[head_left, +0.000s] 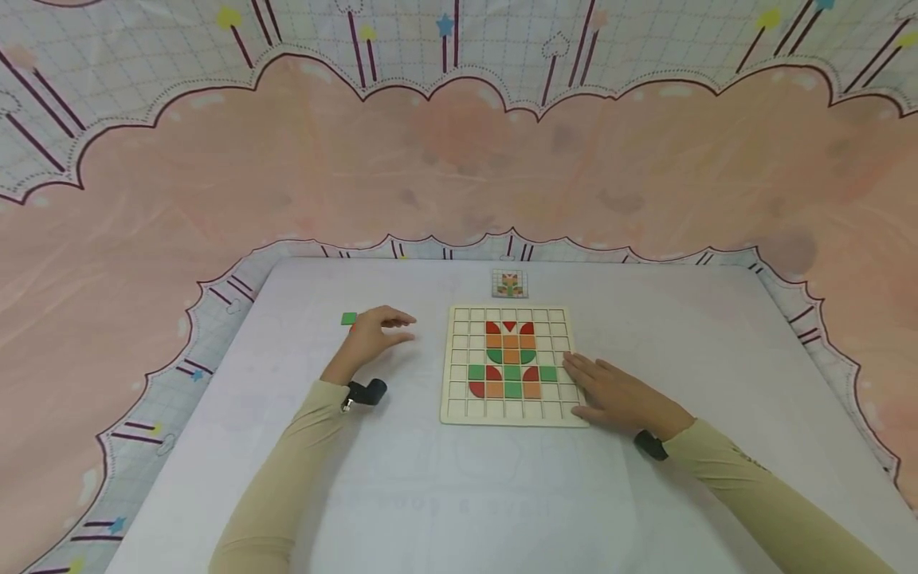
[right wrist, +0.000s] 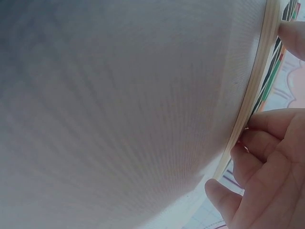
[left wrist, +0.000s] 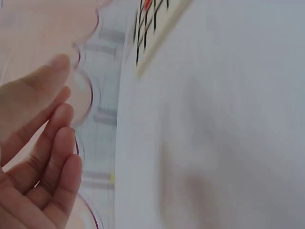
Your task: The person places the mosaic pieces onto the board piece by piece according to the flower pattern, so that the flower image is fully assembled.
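A wooden grid board (head_left: 459,408) lies on the white table, with red, orange and green tiles (head_left: 511,355) set in its cells as a flower-like pattern. At its right edge, my right hand (head_left: 620,395) rests with fingertips on the border cells; in the right wrist view, the fingers (right wrist: 267,119) touch the board's side. Left of the board, my left hand (head_left: 369,339) is held with thumb and fingers apart and loosely bent. The left wrist view shows no tile between them. A green square tile (head_left: 349,319) lies just beyond that hand, which partly covers a red piece (head_left: 352,328).
Behind the board sits a small pattern card (head_left: 510,284) with a similar flower picture. The white tabletop (head_left: 459,494) extends around the board. A peach and white patterned cloth (head_left: 459,159) hangs behind the table and down its sides.
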The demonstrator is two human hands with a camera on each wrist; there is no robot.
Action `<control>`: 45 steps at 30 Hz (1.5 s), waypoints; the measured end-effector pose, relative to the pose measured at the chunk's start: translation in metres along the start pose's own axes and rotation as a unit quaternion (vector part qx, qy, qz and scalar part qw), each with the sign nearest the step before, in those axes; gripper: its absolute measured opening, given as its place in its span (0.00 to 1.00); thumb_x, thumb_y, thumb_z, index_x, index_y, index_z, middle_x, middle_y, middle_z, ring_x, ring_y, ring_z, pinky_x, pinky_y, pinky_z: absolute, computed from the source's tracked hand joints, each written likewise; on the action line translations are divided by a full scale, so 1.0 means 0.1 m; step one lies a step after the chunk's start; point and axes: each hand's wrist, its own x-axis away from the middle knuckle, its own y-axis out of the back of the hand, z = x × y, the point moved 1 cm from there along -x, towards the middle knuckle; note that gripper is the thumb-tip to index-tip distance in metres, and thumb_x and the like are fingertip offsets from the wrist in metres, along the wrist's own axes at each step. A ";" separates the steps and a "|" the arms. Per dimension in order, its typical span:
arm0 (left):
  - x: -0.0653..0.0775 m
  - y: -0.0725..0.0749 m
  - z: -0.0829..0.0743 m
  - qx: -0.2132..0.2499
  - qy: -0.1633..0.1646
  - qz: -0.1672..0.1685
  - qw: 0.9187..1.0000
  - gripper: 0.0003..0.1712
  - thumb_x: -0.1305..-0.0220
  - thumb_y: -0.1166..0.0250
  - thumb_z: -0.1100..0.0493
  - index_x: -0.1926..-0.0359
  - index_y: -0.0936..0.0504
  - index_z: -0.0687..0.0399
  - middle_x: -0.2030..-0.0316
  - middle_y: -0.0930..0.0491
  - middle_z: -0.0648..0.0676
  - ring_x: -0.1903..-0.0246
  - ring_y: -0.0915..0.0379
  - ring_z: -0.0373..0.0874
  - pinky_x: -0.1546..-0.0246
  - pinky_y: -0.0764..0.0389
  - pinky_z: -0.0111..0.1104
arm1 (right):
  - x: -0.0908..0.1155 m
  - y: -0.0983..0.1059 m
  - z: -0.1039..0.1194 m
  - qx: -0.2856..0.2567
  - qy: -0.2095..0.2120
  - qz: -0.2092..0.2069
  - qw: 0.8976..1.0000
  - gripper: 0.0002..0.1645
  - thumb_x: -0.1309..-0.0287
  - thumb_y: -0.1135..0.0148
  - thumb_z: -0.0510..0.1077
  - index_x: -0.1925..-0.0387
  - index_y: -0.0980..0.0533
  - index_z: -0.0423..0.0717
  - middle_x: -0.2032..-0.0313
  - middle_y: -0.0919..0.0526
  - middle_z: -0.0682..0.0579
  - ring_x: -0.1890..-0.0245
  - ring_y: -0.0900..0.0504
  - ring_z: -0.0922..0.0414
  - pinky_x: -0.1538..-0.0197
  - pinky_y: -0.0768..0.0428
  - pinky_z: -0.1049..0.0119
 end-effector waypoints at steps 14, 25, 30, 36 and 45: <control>0.11 0.46 0.71 -0.061 0.138 -0.012 0.988 0.19 0.41 0.35 0.61 0.49 0.21 0.66 0.51 0.23 0.67 0.51 0.29 0.59 0.46 0.29 0.49 | 0.01 0.04 0.01 0.007 0.003 -0.004 1.000 0.46 0.39 0.45 0.60 0.30 0.46 0.38 0.29 0.45 0.43 0.29 0.45 0.47 0.31 0.40 0.47; 0.18 0.34 0.69 -0.035 0.103 -0.026 0.994 0.18 0.44 0.33 0.65 0.53 0.21 0.71 0.64 0.17 0.64 0.64 0.21 0.51 0.59 0.21 0.39 | 0.00 0.01 0.01 0.011 0.003 0.002 1.000 0.46 0.39 0.45 0.60 0.30 0.48 0.38 0.28 0.46 0.43 0.28 0.46 0.46 0.31 0.41 0.47; 0.12 0.33 0.71 -0.041 0.081 -0.033 0.995 0.17 0.46 0.33 0.68 0.53 0.20 0.69 0.61 0.17 0.65 0.61 0.21 0.53 0.56 0.22 0.42 | -0.01 0.00 -0.01 0.012 0.004 -0.001 1.000 0.46 0.39 0.45 0.59 0.30 0.48 0.38 0.28 0.46 0.43 0.28 0.46 0.46 0.31 0.41 0.47; 0.07 0.36 0.74 -0.059 0.084 -0.011 0.995 0.17 0.44 0.36 0.70 0.51 0.20 0.66 0.55 0.21 0.66 0.55 0.26 0.56 0.50 0.25 0.46 | 0.00 0.00 0.00 0.013 0.003 -0.001 1.000 0.46 0.39 0.45 0.59 0.30 0.47 0.38 0.29 0.45 0.42 0.29 0.45 0.46 0.31 0.41 0.47; 0.09 0.31 0.63 -0.081 0.085 -0.001 0.993 0.10 0.43 0.35 0.66 0.60 0.17 0.65 0.58 0.21 0.65 0.55 0.28 0.57 0.48 0.27 0.48 | -0.01 -0.01 0.01 0.008 -0.003 0.002 1.000 0.47 0.40 0.44 0.60 0.29 0.48 0.39 0.28 0.46 0.43 0.28 0.46 0.47 0.31 0.41 0.47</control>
